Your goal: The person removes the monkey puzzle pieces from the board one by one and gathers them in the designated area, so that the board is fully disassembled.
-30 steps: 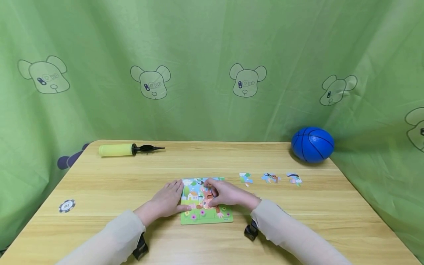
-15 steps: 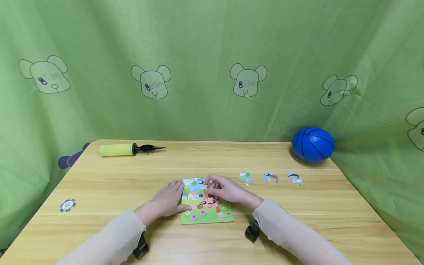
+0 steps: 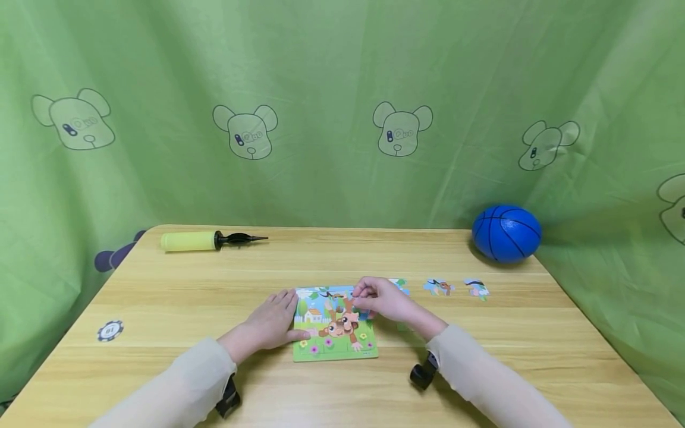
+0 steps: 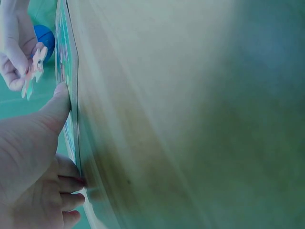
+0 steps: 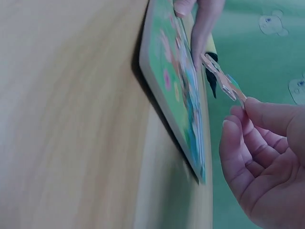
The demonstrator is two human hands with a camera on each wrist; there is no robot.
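A colourful puzzle board [image 3: 334, 351] with a monkey picture lies flat on the wooden table [image 3: 176, 297]. My left hand [image 3: 275, 321] rests flat beside its left edge, thumb against the board [image 4: 64, 71]. My right hand [image 3: 369, 295] hovers over the board's upper right corner and pinches a puzzle piece [image 5: 221, 78] between thumb and fingertips, lifted off the board [image 5: 167, 81]. The left wrist view shows the same piece [image 4: 33, 74] held by my right hand [image 4: 14, 52].
Three loose puzzle pieces lie in a row right of the board: one [image 3: 400, 285] partly behind my right hand, then two more [image 3: 439, 288] [image 3: 475, 289]. A blue ball [image 3: 505, 233] sits back right, a yellow pump [image 3: 206, 241] back left, a poker chip [image 3: 110, 330] at the left edge.
My right hand has moved from the board's middle up and to the right with a piece pinched in it, uncovering the monkey picture. The left hand has stayed in place.
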